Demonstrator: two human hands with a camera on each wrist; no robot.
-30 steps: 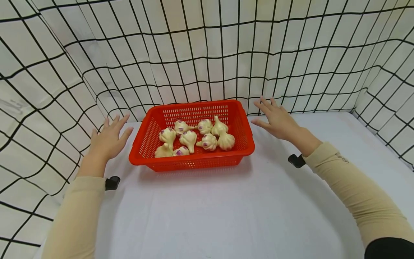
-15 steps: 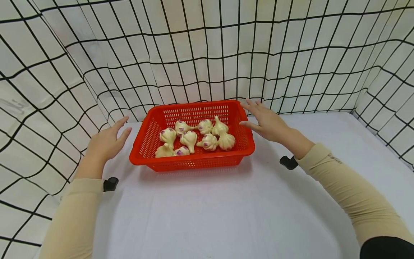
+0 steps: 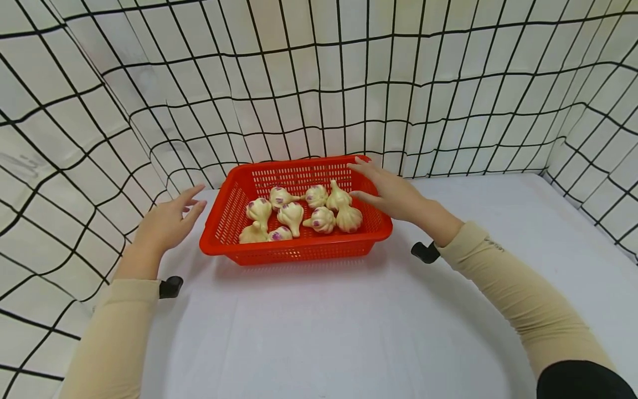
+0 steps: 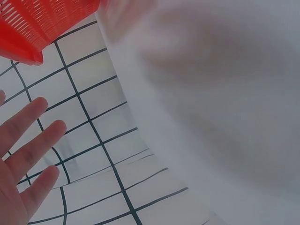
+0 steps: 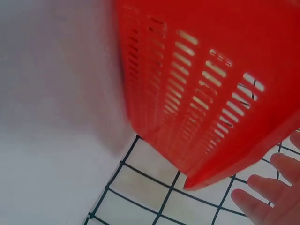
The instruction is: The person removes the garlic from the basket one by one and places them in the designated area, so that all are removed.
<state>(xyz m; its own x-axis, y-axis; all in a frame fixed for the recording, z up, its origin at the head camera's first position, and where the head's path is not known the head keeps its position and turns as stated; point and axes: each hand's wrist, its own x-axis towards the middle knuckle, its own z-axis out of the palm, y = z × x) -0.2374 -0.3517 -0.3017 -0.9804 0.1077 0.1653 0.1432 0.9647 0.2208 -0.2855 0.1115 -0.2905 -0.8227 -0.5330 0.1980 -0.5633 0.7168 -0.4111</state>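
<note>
A red slotted plastic basket stands on the white table, with several garlic bulbs lying in it, cream with purple patches. My right hand reaches over the basket's right rim from outside, fingers extended above its back right corner and holding nothing. In the right wrist view, its fingertips are spread beside the basket's outer wall. Left of the basket, my left hand hovers apart from the rim, fingers relaxed. The left wrist view shows its spread fingers below a corner of the basket.
White panels covered by black netting rise behind the table and along both sides. The white tabletop stretches in front of the basket and to its right. A black wrist device juts from the left sleeve.
My right hand has moved left, from beside the basket to over its right rim. The left hand has stayed nearly in place, its fingers bending slightly. The basket and garlic have not moved.
</note>
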